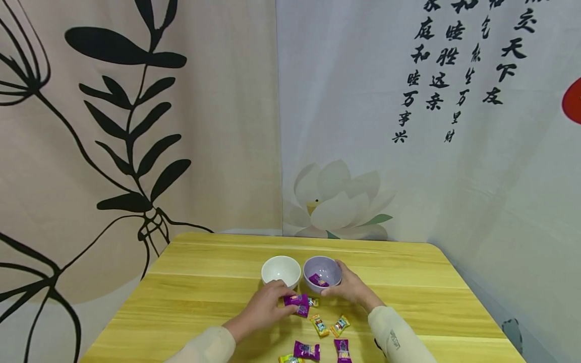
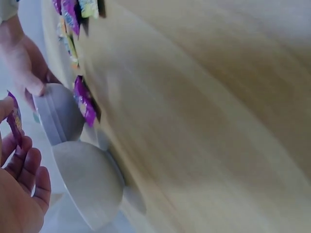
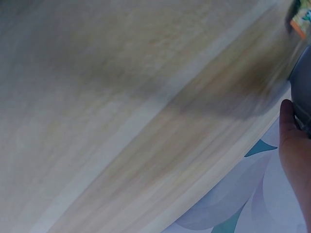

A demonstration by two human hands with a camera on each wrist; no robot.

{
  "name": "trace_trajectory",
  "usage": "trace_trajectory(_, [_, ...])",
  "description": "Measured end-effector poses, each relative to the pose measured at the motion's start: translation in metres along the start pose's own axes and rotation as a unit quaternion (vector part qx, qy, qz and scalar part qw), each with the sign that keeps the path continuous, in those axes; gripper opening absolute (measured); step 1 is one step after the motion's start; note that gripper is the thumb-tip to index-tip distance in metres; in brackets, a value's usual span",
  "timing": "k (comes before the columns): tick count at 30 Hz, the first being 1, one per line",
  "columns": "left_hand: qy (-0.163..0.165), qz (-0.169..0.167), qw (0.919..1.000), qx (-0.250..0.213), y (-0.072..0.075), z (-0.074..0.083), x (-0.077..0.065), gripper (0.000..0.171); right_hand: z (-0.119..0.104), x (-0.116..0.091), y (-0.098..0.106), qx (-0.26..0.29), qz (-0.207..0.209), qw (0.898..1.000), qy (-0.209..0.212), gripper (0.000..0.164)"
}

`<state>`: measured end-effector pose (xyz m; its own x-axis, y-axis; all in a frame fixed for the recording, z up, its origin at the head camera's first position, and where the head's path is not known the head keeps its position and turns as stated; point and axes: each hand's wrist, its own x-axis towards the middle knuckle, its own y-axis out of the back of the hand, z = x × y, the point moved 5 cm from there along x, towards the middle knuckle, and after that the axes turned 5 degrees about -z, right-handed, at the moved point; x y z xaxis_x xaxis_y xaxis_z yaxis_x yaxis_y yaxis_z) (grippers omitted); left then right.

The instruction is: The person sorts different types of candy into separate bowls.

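My left hand (image 1: 265, 308) pinches a purple-wrapped candy (image 1: 295, 300) between thumb and fingers, just in front of the two bowls. The left wrist view shows that candy (image 2: 15, 120) held above the bowls' rims. With thumb and fingers spread round its right side, my right hand (image 1: 353, 288) grips the lavender bowl (image 1: 324, 265). A purple candy (image 1: 318, 280) lies inside this bowl. Just left of it stands a white bowl (image 1: 279, 268), its near rim partly hidden by my left hand. Under the held candy, another purple candy (image 1: 303, 311) lies on the table.
Yellow candies (image 1: 320, 325) and purple candies (image 1: 306, 351) lie scattered on the wooden table (image 1: 204, 282) nearer to me. A small yellow-green candy (image 1: 313, 302) sits close in front of the lavender bowl. Behind the table's far edge hangs a printed curtain (image 1: 236, 126).
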<state>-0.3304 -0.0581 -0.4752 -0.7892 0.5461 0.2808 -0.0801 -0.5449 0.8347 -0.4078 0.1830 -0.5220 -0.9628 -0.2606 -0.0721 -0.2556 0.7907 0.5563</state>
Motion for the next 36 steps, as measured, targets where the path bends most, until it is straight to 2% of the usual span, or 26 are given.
trace_trajectory(8, [0.004, 0.029, 0.9996, 0.0, 0.006, 0.001, 0.019, 0.029, 0.002, 0.001, 0.001, 0.001, 0.001, 1.0, 0.004, 0.119])
trace_trajectory(14, [0.041, 0.034, 0.9984, -0.02, 0.011, 0.006, 0.04, 0.028, 0.002, 0.0, 0.002, 0.006, -0.002, 1.0, 0.006, 0.119])
trace_trajectory(19, [0.071, 0.036, 0.9968, -0.013, 0.012, 0.008, 0.058, 0.032, 0.003, 0.002, 0.002, 0.008, -0.005, 1.0, 0.01, 0.118])
trace_trajectory(27, [0.107, 0.029, 0.9938, 0.014, 0.006, 0.001, 0.085, 0.037, 0.001, 0.002, 0.002, 0.008, -0.015, 1.0, 0.022, 0.116])
trace_trajectory(36, [0.102, 0.029, 0.9925, 0.061, -0.002, 0.003, 0.106, 0.034, 0.003, 0.003, 0.002, 0.013, -0.021, 0.999, 0.034, 0.114])
